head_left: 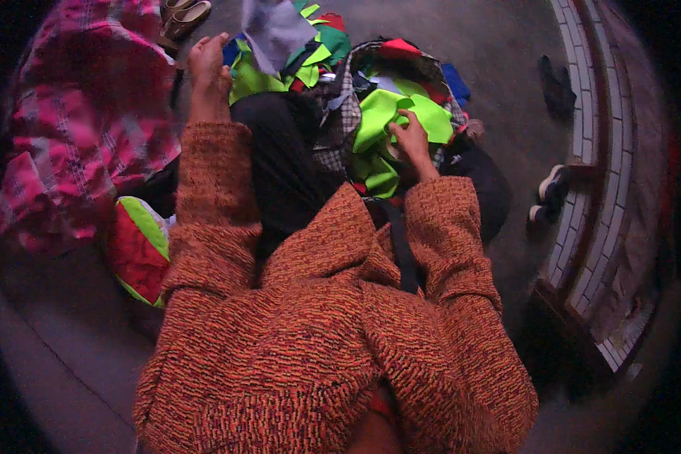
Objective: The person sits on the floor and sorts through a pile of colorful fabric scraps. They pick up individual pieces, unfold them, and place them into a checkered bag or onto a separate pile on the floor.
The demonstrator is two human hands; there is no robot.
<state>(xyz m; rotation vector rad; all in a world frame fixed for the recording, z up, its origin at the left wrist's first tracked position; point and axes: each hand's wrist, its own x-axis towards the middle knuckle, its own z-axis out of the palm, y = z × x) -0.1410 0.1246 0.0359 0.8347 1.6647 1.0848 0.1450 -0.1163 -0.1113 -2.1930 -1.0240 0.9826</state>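
Note:
My right hand (412, 142) is closed at the fingertips on a neon yellow-green cloth piece (377, 113). That cloth lies at the mouth of a black-and-white checked cloth bag (348, 113) stuffed with coloured scraps. My left hand (208, 69) is raised to the left of the scrap pile, its fingers curled together; what they hold, if anything, I cannot make out. Just right of it are a light grey cloth piece (278, 36) and more neon-green scraps (253, 79). A red scrap (399, 49) sits at the bag's far edge.
A person in pink checked clothing (91, 121) is close on my left. Beside my left sleeve lies a red and neon-green cloth item (138, 246). Tan shoes (185, 19) stand at the far left, dark shoes (550, 195) at the right by a white-tiled step edge (583, 151).

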